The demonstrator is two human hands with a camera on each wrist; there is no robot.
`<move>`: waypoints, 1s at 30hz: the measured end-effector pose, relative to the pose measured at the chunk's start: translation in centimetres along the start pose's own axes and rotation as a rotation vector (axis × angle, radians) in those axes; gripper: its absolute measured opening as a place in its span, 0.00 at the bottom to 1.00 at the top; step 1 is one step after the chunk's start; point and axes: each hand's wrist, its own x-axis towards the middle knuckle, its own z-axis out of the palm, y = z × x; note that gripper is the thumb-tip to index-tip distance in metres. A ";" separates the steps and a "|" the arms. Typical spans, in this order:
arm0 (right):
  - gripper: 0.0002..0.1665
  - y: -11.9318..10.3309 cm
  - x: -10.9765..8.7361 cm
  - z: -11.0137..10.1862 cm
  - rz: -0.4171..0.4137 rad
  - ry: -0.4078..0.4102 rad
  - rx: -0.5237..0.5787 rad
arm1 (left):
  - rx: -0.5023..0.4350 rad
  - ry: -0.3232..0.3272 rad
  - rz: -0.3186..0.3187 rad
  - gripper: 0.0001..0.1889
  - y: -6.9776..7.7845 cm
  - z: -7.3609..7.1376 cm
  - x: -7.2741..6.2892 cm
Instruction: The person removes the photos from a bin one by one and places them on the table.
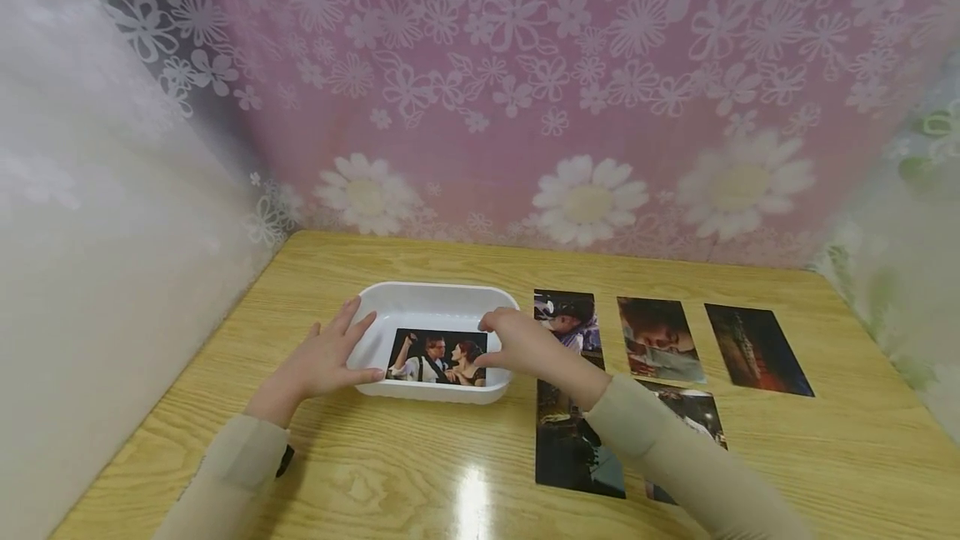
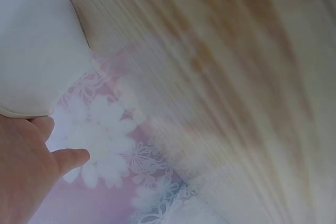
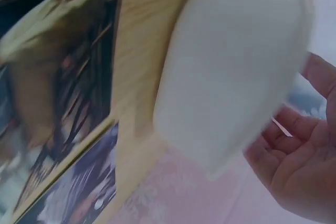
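A white plastic tray (image 1: 435, 392) with rounded corners stands on the wooden table. Within it lies a photo print (image 1: 437, 357) of two people on a dark background, near the front wall. My left hand (image 1: 326, 361) is at the tray's left end, fingers spread over the rim and thumb by the photo's lower left corner. From the right, my right hand (image 1: 517, 344) reaches over the opposite rim. Its thumb and forefinger stand apart at the photo's right edge. In the right wrist view the other fingers (image 3: 299, 124) bend loosely beside the tray's outer wall.
Several photo prints lie right of the tray: a tall column of prints (image 1: 573, 440), a print of faces (image 1: 660, 340), a dark print (image 1: 757, 348) and one partly under the right sleeve (image 1: 686, 411). A flowered pink curtain (image 1: 480, 107) hangs behind the table.
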 end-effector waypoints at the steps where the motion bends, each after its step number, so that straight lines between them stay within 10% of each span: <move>1: 0.29 -0.2 0.4 0.4 -0.008 -0.019 -0.026 | -0.001 0.000 0.000 0.48 0.0 0.0 0.0; 20: 0.24 -0.5 3.7 4.9 -0.015 -0.144 -0.399 | -0.002 -0.001 -0.002 0.48 0.1 -0.2 -0.1; 30: 0.26 -0.7 4.3 4.7 0.133 -0.152 -0.312 | 0.006 0.006 0.005 0.49 0.0 0.1 -0.1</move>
